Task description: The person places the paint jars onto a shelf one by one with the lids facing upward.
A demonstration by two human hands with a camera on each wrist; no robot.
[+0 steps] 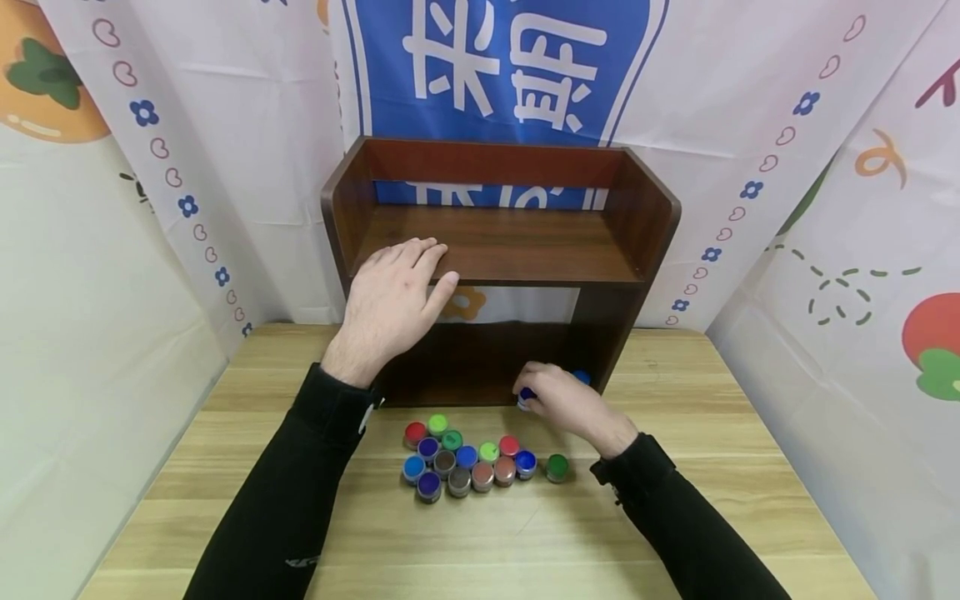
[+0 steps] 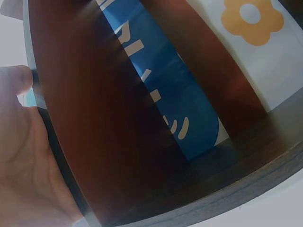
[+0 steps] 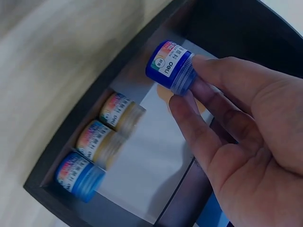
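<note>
Pale wood tabletop [image 1: 660, 525] first, loose paint jars [image 1: 459, 482] on it; beyond, my right hand [image 1: 567, 400] pinches the dark-blue Deli jar [image 3: 170, 67] left of three shelved jars [image 3: 98, 142], axis roughly matching theirs. My left hand [image 1: 392, 298] rests, fingers straight, on the bookshelf [image 1: 510, 246].

The dark blue jar [image 3: 170, 67] bears a label [image 3: 173, 57] reading "deli", beside Chinese characters with 料 among them (the finest print is too small to tell). "deli" shows too on the upper yellow-brown jar [image 3: 121, 113]; the Chinese print on the light blue jar [image 3: 80, 177] is too blurred to read. Large white Chinese characters stand on the blue banner [image 1: 502, 108], the left one 来
</note>
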